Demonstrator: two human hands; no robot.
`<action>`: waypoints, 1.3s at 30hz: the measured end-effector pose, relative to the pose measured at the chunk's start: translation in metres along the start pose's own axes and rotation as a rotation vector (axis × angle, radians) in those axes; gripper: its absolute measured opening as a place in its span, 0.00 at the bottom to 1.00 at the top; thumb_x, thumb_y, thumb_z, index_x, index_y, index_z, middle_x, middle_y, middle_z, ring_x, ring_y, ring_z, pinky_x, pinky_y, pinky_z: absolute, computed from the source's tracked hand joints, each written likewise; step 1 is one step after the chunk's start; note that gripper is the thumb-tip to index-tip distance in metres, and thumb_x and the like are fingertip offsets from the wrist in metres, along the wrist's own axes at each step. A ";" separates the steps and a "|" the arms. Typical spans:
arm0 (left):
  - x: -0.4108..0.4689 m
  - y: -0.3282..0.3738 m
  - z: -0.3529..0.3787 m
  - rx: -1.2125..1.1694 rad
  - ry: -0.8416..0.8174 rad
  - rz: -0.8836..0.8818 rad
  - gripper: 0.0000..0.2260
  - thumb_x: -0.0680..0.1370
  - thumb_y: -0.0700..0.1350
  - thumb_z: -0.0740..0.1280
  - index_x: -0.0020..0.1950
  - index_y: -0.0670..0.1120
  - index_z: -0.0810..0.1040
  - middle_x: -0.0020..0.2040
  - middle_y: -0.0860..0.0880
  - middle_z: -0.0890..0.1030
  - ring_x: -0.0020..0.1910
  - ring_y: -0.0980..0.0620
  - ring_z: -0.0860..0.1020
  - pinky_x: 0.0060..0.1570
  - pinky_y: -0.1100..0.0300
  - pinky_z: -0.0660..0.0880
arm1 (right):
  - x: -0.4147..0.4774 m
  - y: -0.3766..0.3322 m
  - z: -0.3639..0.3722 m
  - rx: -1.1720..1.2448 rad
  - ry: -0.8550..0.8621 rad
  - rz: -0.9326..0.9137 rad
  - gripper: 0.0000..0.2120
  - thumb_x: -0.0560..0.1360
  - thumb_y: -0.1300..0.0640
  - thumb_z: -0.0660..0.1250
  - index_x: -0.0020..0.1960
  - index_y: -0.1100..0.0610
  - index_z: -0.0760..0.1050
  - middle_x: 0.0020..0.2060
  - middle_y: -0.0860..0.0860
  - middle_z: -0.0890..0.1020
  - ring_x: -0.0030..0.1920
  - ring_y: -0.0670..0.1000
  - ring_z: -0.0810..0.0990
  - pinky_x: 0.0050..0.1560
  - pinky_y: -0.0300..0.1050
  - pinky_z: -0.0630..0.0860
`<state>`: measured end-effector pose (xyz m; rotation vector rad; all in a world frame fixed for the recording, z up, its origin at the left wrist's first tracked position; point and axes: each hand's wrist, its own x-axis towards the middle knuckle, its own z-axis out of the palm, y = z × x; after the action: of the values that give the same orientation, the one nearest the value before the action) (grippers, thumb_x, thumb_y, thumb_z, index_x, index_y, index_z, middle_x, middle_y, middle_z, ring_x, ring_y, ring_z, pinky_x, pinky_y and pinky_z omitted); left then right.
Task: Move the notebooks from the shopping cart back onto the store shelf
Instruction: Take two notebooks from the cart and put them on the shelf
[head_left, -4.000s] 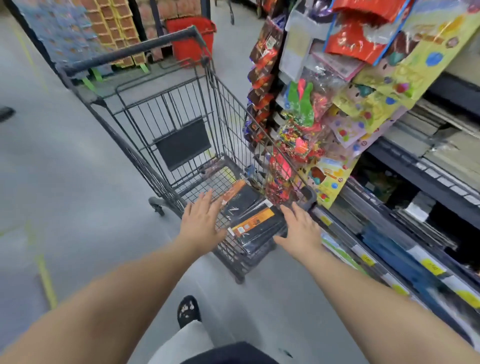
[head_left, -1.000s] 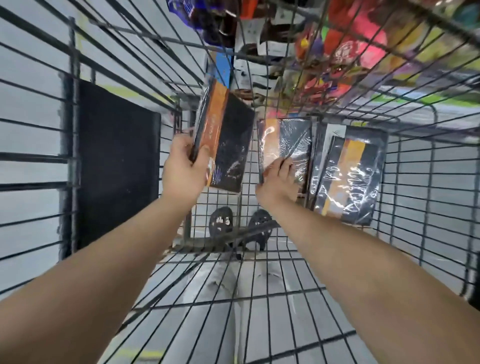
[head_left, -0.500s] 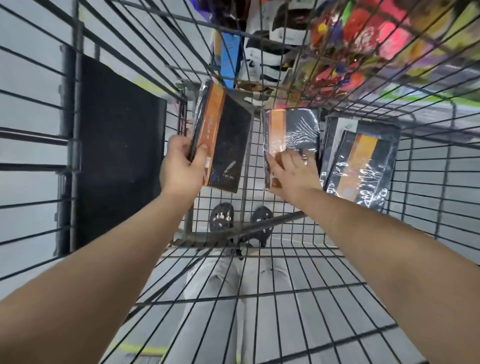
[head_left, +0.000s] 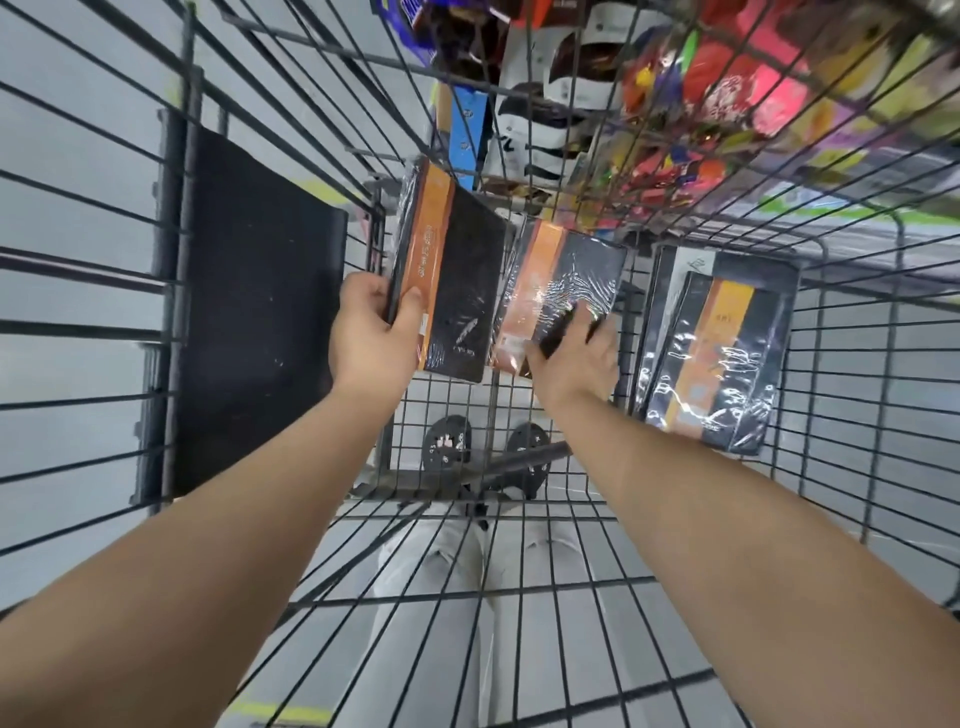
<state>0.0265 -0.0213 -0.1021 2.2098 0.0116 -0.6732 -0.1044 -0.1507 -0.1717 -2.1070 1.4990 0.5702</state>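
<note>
I look down into the wire shopping cart (head_left: 852, 364). My left hand (head_left: 371, 332) grips a black notebook with an orange band (head_left: 457, 280), lifted and tilted. My right hand (head_left: 576, 353) holds a second shrink-wrapped black and orange notebook (head_left: 561, 286), fingers curled over its lower edge. More wrapped notebooks (head_left: 722, 353) lie stacked on the cart floor at the right, untouched.
The cart's black fold-down seat panel (head_left: 260, 312) stands at the left. Wire walls surround both arms. Through the mesh, hanging colourful packets (head_left: 727, 93) of the store display show at the top right. My feet (head_left: 488, 452) and grey floor show below.
The view has dropped from above the cart into its basket. My left hand has lifted one notebook. My right hand has shifted up onto the second notebook and taken hold of it.
</note>
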 end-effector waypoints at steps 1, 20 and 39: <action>0.000 -0.001 0.001 0.006 -0.006 -0.003 0.09 0.77 0.53 0.66 0.50 0.51 0.68 0.39 0.55 0.77 0.36 0.46 0.80 0.41 0.44 0.80 | 0.000 0.000 0.000 0.046 -0.047 0.115 0.44 0.74 0.40 0.64 0.78 0.53 0.42 0.76 0.61 0.51 0.75 0.61 0.55 0.72 0.57 0.59; -0.056 0.063 -0.045 0.095 -0.019 0.083 0.15 0.77 0.51 0.66 0.58 0.44 0.71 0.38 0.55 0.76 0.30 0.59 0.76 0.34 0.58 0.70 | -0.079 0.021 -0.090 0.452 0.020 0.035 0.12 0.77 0.54 0.62 0.57 0.54 0.63 0.40 0.54 0.78 0.36 0.56 0.77 0.35 0.46 0.74; -0.236 0.242 0.035 -0.016 -0.290 0.452 0.10 0.77 0.50 0.67 0.52 0.45 0.72 0.39 0.52 0.78 0.38 0.49 0.78 0.44 0.56 0.71 | -0.230 0.232 -0.294 0.689 0.535 0.130 0.16 0.75 0.54 0.67 0.58 0.59 0.68 0.41 0.55 0.78 0.44 0.58 0.77 0.40 0.46 0.68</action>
<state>-0.1377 -0.1606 0.1607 1.9806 -0.6079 -0.7200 -0.3797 -0.2221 0.1636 -1.6690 1.7790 -0.4689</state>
